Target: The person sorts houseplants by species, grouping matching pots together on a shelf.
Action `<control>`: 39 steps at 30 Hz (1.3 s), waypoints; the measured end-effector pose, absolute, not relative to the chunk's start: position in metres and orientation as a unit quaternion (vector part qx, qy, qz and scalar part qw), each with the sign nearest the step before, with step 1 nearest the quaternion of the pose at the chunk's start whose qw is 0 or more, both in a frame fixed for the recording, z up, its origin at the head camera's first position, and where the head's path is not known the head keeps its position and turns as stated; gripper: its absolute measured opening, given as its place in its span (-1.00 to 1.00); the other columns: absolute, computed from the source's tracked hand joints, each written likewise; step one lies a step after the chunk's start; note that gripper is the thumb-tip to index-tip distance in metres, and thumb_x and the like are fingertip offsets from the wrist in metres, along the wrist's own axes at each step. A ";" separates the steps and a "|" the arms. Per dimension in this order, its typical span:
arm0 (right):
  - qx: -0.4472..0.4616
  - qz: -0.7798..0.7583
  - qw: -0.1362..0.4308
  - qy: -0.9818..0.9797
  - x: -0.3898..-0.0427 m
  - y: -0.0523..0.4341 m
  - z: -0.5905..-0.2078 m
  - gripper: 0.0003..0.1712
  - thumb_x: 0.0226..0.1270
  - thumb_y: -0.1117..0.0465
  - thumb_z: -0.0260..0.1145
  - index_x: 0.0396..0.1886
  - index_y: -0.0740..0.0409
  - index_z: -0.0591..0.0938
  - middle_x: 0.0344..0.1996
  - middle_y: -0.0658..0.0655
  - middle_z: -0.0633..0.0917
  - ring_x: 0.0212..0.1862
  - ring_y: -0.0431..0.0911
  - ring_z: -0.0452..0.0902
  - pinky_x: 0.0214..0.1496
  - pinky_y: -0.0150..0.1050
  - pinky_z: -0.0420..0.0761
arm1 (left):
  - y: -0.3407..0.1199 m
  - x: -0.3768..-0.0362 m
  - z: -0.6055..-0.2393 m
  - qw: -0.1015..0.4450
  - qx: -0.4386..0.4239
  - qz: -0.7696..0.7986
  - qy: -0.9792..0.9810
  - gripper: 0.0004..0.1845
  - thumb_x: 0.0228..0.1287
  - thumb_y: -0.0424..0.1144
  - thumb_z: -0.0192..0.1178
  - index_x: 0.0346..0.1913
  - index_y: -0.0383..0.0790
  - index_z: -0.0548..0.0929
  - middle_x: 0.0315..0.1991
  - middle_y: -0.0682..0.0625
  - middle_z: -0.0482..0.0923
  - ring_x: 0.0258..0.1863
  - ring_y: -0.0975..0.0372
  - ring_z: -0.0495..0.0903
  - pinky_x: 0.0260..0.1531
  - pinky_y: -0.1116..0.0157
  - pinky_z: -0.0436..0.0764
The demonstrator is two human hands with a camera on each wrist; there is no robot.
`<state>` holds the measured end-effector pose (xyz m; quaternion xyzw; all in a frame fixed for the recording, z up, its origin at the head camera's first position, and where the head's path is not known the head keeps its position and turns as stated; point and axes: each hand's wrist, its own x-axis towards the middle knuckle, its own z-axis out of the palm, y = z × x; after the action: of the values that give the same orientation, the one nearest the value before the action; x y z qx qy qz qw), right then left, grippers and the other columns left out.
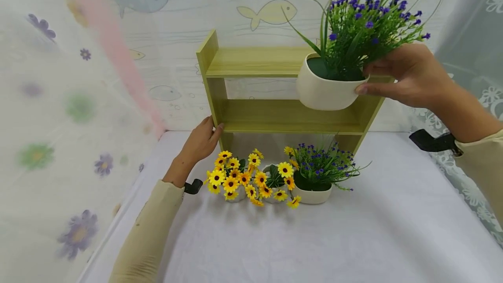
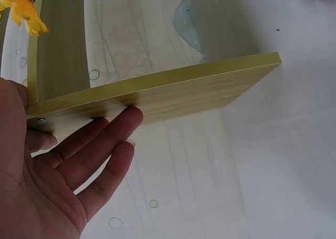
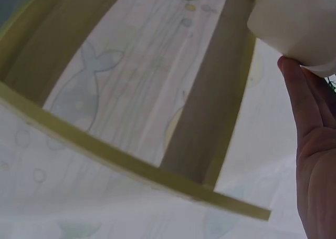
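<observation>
My right hand (image 1: 397,75) grips a white pot of purple flowers (image 1: 330,88) by its rim and holds it in the air in front of the right end of a small yellow-green wooden shelf (image 1: 255,62). The right wrist view shows the pot's white wall (image 3: 294,23) against my fingers (image 3: 304,102). My left hand (image 1: 202,141) rests with straight fingers on the shelf's left upright; in the left wrist view its fingers (image 2: 100,144) lie along the board (image 2: 173,89). On the table in front of the shelf stand a second purple-flower pot (image 1: 314,178) and yellow daisy pots (image 1: 243,180).
The shelf stands on a white-covered table (image 1: 353,239) against a wall with fish drawings (image 1: 271,12). A floral curtain (image 1: 47,121) hangs at the left and a lace curtain (image 1: 475,34) at the right. The shelf's two boards are bare.
</observation>
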<state>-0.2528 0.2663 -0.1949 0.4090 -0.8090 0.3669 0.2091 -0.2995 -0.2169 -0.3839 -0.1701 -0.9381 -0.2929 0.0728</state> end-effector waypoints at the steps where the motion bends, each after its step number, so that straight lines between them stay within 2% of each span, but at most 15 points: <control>1: 0.411 0.368 0.207 -0.808 -0.254 0.263 -0.191 -0.31 -0.12 0.75 0.55 0.13 0.42 0.71 -0.13 -0.06 0.77 -0.07 -0.30 0.73 0.13 -0.55 0.60 | -0.217 -0.300 -0.384 0.073 -0.170 -0.293 -0.938 -0.28 0.76 0.10 -0.20 0.73 -0.21 0.02 0.53 -0.31 0.32 0.32 -0.14 0.58 0.30 -0.13 0.58; 6: 0.412 0.363 0.195 -0.813 -0.264 0.248 -0.176 -0.38 0.00 0.67 0.56 0.14 0.40 0.70 -0.19 0.06 0.72 -0.09 -0.18 0.71 0.17 -0.51 0.59 | -0.216 -0.302 -0.386 0.073 -0.169 -0.292 -0.939 -0.27 0.76 0.11 -0.19 0.73 -0.20 0.01 0.52 -0.30 0.33 0.32 -0.14 0.59 0.29 -0.12 0.59; 9: 0.375 0.342 0.193 -0.840 -0.269 0.238 -0.167 -0.40 0.11 0.52 0.61 0.19 0.23 0.71 -0.18 0.03 0.72 -0.05 -0.20 0.70 0.18 -0.55 0.56 | -0.217 -0.302 -0.386 0.074 -0.170 -0.291 -0.939 -0.28 0.76 0.11 -0.20 0.73 -0.22 0.02 0.52 -0.32 0.33 0.32 -0.14 0.58 0.29 -0.13 0.58; 16: 0.335 0.354 0.179 -0.854 -0.285 0.214 -0.154 -0.46 0.21 0.32 0.64 0.19 0.10 0.71 -0.14 -0.01 0.69 0.06 -0.28 0.69 0.25 -0.44 0.59 | -0.216 -0.302 -0.386 0.077 -0.167 -0.297 -0.937 -0.28 0.76 0.09 -0.21 0.72 -0.24 0.03 0.52 -0.32 0.33 0.33 -0.15 0.57 0.32 -0.14 0.56; 24: 0.316 0.423 0.124 -0.840 -0.309 0.187 -0.155 -0.52 0.22 0.25 0.65 0.12 0.12 0.72 -0.07 0.04 0.66 0.23 -0.13 0.69 0.17 -0.40 0.65 | -0.220 -0.297 -0.390 0.064 -0.155 -0.293 -0.941 -0.29 0.77 0.10 -0.21 0.73 -0.22 0.04 0.54 -0.31 0.32 0.36 -0.15 0.54 0.36 -0.14 0.52; 29: 0.310 0.420 0.101 -0.847 -0.320 0.165 -0.152 -0.54 0.24 0.12 0.65 0.05 0.13 0.68 0.04 0.06 0.67 0.30 -0.03 0.67 0.26 -0.22 0.66 | -0.221 -0.296 -0.390 0.068 -0.156 -0.291 -0.941 -0.30 0.77 0.08 -0.20 0.72 -0.22 0.06 0.50 -0.32 0.35 0.32 -0.15 0.57 0.33 -0.13 0.55; 36: 0.298 0.420 0.086 -0.853 -0.331 0.143 -0.153 -0.54 0.28 0.04 0.62 0.03 0.13 0.65 0.21 0.15 0.71 0.28 -0.05 0.69 0.23 -0.18 0.63 | -0.221 -0.297 -0.388 0.063 -0.161 -0.286 -0.942 -0.31 0.77 0.07 -0.20 0.71 -0.25 0.08 0.51 -0.34 0.34 0.29 -0.16 0.60 0.29 -0.13 0.59; 39: 0.302 0.422 0.083 -0.851 -0.335 0.136 -0.153 -0.56 0.30 0.02 0.61 0.02 0.11 0.65 0.21 0.17 0.73 0.28 -0.06 0.69 0.19 -0.19 0.61 | -0.220 -0.300 -0.386 0.065 -0.172 -0.285 -0.941 -0.32 0.77 0.06 -0.20 0.70 -0.26 0.10 0.49 -0.35 0.36 0.24 -0.15 0.63 0.23 -0.12 0.62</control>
<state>-0.3347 0.1357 -0.1532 0.3015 -0.8510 0.4218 0.0834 -0.2995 -0.2199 -0.3858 -0.1716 -0.9409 -0.2849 0.0646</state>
